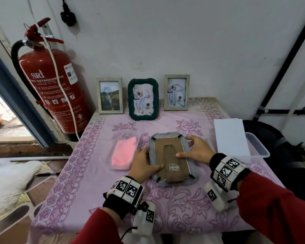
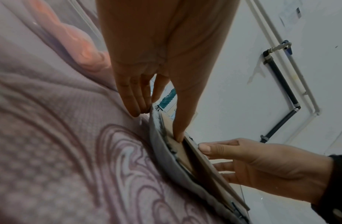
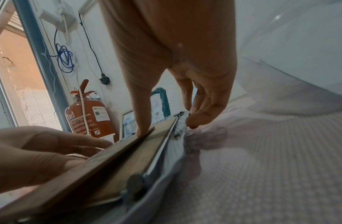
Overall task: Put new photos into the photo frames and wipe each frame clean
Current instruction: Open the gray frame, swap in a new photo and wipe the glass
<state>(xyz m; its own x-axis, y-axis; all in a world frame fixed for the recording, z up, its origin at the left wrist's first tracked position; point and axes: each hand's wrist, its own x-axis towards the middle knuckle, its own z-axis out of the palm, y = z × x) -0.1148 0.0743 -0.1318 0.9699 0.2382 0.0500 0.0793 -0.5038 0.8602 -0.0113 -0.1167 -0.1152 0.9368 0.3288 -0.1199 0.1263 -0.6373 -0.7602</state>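
Note:
A grey photo frame [image 1: 165,147] lies face down on the table, its brown backing board and stand facing up. My left hand [image 1: 151,159] holds its left side, the thumb pressing the backing and the fingers down along the rim. My right hand [image 1: 185,147] holds the right side, with the thumb on the stand and the fingers curled over the far right corner. In the left wrist view the left hand [image 2: 158,125] pinches the frame [image 2: 166,159] at its edge. In the right wrist view the right hand [image 3: 167,128] does the same on the frame [image 3: 128,166]. A pink cloth [image 1: 124,154] lies just left.
Three framed photos stand at the back by the wall: a pale one [image 1: 110,95], a green rope one [image 1: 143,99], another pale one [image 1: 177,92]. White sheets [image 1: 231,136] lie over a clear plastic box [image 1: 261,147] at the right. A red fire extinguisher [image 1: 55,88] hangs left of the table.

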